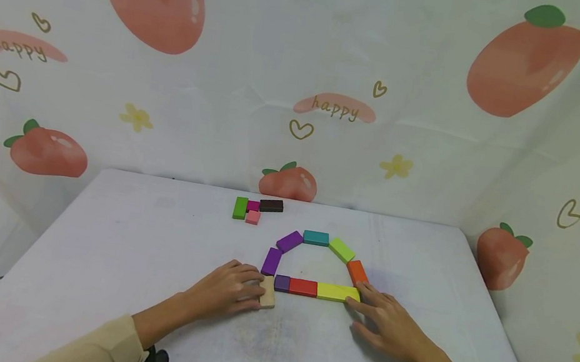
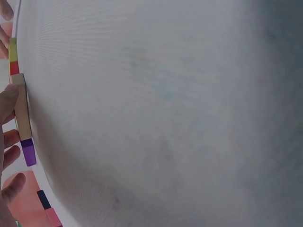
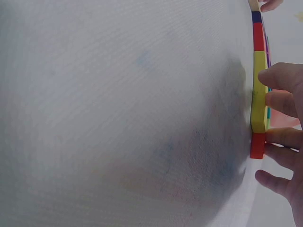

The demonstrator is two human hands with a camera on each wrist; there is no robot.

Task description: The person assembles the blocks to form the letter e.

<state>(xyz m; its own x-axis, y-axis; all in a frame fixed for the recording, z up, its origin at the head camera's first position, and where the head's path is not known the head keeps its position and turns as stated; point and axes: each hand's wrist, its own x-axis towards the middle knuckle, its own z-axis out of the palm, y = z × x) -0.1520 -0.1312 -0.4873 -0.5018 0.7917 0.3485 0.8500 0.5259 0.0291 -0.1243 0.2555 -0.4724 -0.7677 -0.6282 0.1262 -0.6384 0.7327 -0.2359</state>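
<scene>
A ring of coloured blocks lies on the white table. My left hand is at its lower left corner, gripping a plain wooden block between thumb and fingers. In the left wrist view the thumb lies against this wooden block. My right hand, fingers spread, touches the right end of the yellow block; other fingertips meet the orange block. Between the wooden and yellow blocks, a dark purple block and a red block form a straight row.
Two purple blocks, a teal block and a lime block curve above the row. Farther back sit a green block, a magenta block, a pink block and a black block.
</scene>
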